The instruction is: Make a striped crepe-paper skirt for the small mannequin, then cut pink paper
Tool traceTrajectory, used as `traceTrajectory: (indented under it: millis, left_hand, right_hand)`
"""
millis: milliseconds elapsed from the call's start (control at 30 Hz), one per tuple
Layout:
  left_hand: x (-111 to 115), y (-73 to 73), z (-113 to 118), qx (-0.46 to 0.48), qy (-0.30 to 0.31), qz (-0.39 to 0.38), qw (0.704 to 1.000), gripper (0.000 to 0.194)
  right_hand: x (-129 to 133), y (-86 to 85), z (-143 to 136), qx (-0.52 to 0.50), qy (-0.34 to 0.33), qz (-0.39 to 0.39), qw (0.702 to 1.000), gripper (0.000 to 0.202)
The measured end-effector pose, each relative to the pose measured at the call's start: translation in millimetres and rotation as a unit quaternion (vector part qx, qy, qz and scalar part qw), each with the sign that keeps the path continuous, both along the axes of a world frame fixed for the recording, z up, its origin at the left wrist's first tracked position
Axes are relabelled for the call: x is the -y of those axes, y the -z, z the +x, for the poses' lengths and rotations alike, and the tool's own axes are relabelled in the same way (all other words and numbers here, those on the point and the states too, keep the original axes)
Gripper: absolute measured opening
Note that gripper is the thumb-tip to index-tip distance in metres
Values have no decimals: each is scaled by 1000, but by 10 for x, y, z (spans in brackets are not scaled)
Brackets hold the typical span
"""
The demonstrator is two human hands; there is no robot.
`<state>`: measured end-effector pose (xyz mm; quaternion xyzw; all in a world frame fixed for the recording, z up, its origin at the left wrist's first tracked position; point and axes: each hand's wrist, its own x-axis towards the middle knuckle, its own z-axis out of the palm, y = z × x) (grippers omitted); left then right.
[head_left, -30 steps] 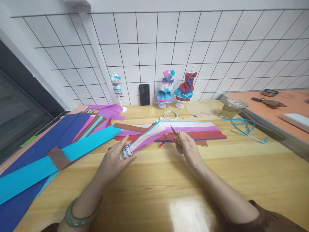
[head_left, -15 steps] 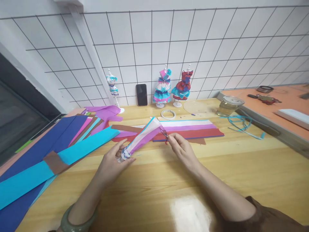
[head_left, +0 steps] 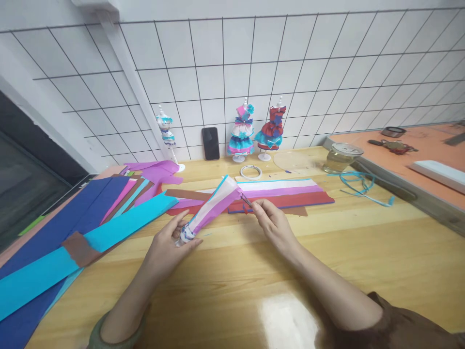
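Note:
My left hand (head_left: 165,242) curls its thumb and fingers around a small white piece with blue and purple patterning (head_left: 186,233). From that piece a layered paper strip (head_left: 214,206) in turquoise, white and purple slants up to the right. My right hand (head_left: 273,222) pinches a thin metal tool (head_left: 247,200) that looks like tweezers. Its tip touches the right corner of the strip's upper end. Beneath and behind the tool lie flat red paper (head_left: 283,204) and a white and purple strip (head_left: 286,188). Whether the tool's tip grips the paper is too small to see.
On the left lie dark blue paper (head_left: 90,203) and a long turquoise strip (head_left: 127,220). Along the wall stand dressed mini dress forms (head_left: 241,135) and a phone (head_left: 210,144). A tape roll (head_left: 251,172), a glass jar (head_left: 341,157) and turquoise ribbon (head_left: 358,186) lie farther back.
The view has shifted slightly. The strip's upper end seems a little wider spread, with the tool's tip at its right corner. Both hands keep their holds.

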<state>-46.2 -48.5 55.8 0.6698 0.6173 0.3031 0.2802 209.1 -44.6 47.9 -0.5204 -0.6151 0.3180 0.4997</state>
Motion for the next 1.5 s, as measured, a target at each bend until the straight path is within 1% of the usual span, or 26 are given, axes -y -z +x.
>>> traceTrajectory:
  millis: [167, 433, 667, 867, 1100, 1300, 1500]
  left_hand:
    - [1, 4, -12, -17, 1, 6, 1000, 71]
    - [-1, 16, -19, -33, 5, 9, 999, 70]
    - [-1, 3, -11, -35, 7, 9, 999, 71]
    - [8, 6, -16, -55, 15, 22, 998, 70]
    - [10, 10, -10, -55, 21, 11, 998, 73]
    - [21, 18, -4, -52, 40, 2, 998, 75]
    - [19, 15, -6, -55, 55, 9, 997, 75]
  right_hand:
    - [-4, 6, 5, 11, 6, -11, 1000, 33]
    - [-10, 10, 1, 20, 15, -2, 1000, 34]
    - [-2, -13, 8, 25, 8, -5, 1000, 33]
    - [-4, -10, 21, 34, 17, -1, 999, 35]
    - [-5, -5, 25, 42, 19, 10, 999, 34]
    - [-18, 32, 33, 53, 4, 34, 998, 30]
    - [-13, 36, 51, 95, 16, 58, 994, 27]
